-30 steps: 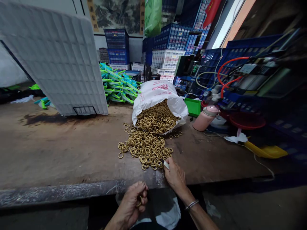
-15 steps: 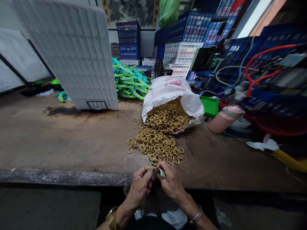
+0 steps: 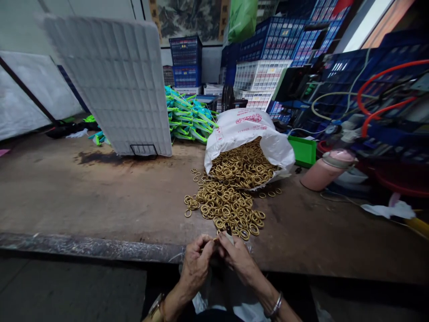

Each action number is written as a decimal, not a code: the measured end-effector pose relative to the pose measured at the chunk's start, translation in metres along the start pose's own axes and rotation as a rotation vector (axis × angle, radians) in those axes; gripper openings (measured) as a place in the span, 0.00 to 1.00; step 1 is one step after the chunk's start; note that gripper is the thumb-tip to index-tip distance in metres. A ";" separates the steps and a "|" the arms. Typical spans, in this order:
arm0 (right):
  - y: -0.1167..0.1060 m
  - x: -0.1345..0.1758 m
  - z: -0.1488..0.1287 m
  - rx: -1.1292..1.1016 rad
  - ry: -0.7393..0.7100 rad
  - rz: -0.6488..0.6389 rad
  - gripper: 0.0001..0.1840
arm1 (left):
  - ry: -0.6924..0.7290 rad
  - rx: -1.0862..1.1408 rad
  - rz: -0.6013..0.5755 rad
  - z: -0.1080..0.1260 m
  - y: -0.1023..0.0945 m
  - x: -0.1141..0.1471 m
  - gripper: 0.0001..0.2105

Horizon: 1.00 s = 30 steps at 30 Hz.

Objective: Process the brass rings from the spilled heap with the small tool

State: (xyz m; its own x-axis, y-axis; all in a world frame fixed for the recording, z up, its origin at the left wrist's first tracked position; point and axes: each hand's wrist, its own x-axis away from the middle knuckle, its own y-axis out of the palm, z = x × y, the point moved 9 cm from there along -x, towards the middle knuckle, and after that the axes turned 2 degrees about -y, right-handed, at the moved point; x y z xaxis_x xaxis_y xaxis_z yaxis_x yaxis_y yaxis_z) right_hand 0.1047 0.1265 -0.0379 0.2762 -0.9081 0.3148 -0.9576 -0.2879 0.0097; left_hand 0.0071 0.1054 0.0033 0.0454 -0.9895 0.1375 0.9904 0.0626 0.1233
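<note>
Both my hands meet at the front edge of the wooden table, just below a heap of gold-coloured rings. Thumb and fingers of my left hand pinch one gold-coloured ring, seen almost edge-on. My right hand is closed around a small tool with a pale handle and a dark tip that points up; its kind is unclear. The right fingertips are close against the ring, and whether they touch it is hidden. Behind the heap, a white sack lies on its side, with more rings spilling from its mouth.
A tall pale ribbed panel stands on the table at left. Green and turquoise pieces are piled behind it. To the right are a green tray, a pink bottle and orange hoses. Stacked crates fill the back.
The view has turned slightly left, so the scene sits further right. In my right hand the small tool has turned, its dark tip now pointing up. My left hand still pinches the ring.
</note>
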 end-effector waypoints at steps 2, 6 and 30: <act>-0.003 -0.002 -0.002 0.035 -0.025 0.025 0.22 | -0.027 0.021 -0.013 -0.002 0.000 0.000 0.12; -0.010 -0.004 -0.017 0.168 -0.143 0.087 0.16 | -0.184 0.060 -0.054 -0.016 0.001 0.003 0.14; 0.010 0.021 -0.033 0.799 -0.411 -0.007 0.13 | -0.230 0.151 -0.068 -0.017 0.002 0.011 0.18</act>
State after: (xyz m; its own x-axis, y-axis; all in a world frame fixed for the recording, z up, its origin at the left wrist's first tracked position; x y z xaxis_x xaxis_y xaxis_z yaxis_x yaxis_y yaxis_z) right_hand 0.0985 0.1146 -0.0004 0.4364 -0.8984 -0.0485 -0.6558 -0.2807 -0.7008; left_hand 0.0121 0.0922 -0.0113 -0.0686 -0.9375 0.3412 0.9588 0.0326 0.2822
